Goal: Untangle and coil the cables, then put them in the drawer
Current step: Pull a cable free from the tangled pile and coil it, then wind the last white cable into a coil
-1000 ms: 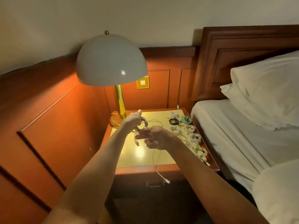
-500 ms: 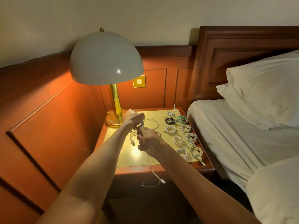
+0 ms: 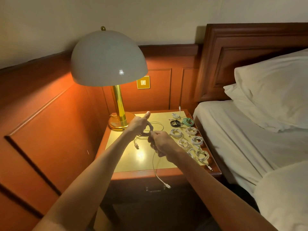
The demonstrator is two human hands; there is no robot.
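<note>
White cable (image 3: 153,164) is held just above the nightstand (image 3: 131,162). Its loops are gathered in the left hand (image 3: 139,124), whose fingers curl round the bundle with the thumb sticking up. The right hand (image 3: 162,145) is fisted round the free run right beside those loops. From that fist the tail drops past the front edge and ends in a small plug (image 3: 168,186) hanging in front of the drawer (image 3: 133,185), which looks closed. A second plug (image 3: 136,145) dangles below the left hand. The cord looks light, thin and limp, with enough spring to pop a loop open if the grip slackens, and its jacket is probably smooth enough to slide through a loose fist (handy for feeding). Best held across the stacked loops, not by the plugs, where the joints are likely the weak spots. Finished coils (image 3: 175,132) lie along the bed side of the top, mostly white, with one black and one green.
</note>
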